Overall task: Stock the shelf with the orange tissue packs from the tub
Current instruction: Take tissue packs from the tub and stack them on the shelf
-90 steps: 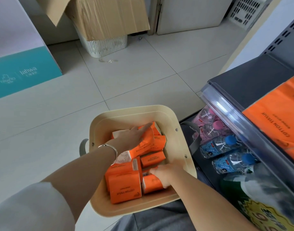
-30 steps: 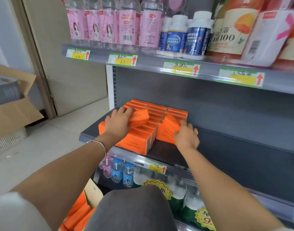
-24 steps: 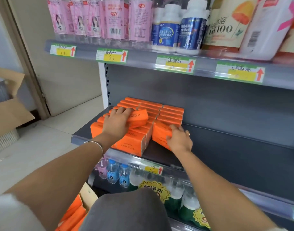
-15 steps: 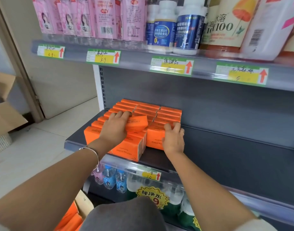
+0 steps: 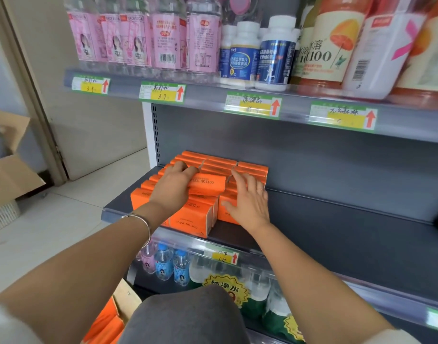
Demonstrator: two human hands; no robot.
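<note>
Rows of orange tissue packs point(image 5: 193, 217) stand at the left end of the dark grey shelf point(image 5: 337, 234). My left hand point(image 5: 173, 188) grips one orange tissue pack point(image 5: 209, 186) that lies flat on top of the middle row. My right hand point(image 5: 249, 202) hovers over the right row with straight, spread fingers, its palm against the front pack point(image 5: 224, 213). The beige tub point(image 5: 125, 300) shows at the bottom left beside my knee, with more orange packs point(image 5: 105, 326) inside it.
Pink-labelled bottles point(image 5: 138, 38), white supplement jars point(image 5: 260, 53) and juice bottles point(image 5: 334, 45) fill the shelf above. Small water bottles point(image 5: 170, 266) stand on the shelf below. An open cardboard box point(image 5: 7, 170) sits on the tiled floor at left. The grey shelf is bare right of the packs.
My right hand set its pack upright at the front of the right row and opened its fingers over it. My left hand keeps its pack on top of the middle row.
</note>
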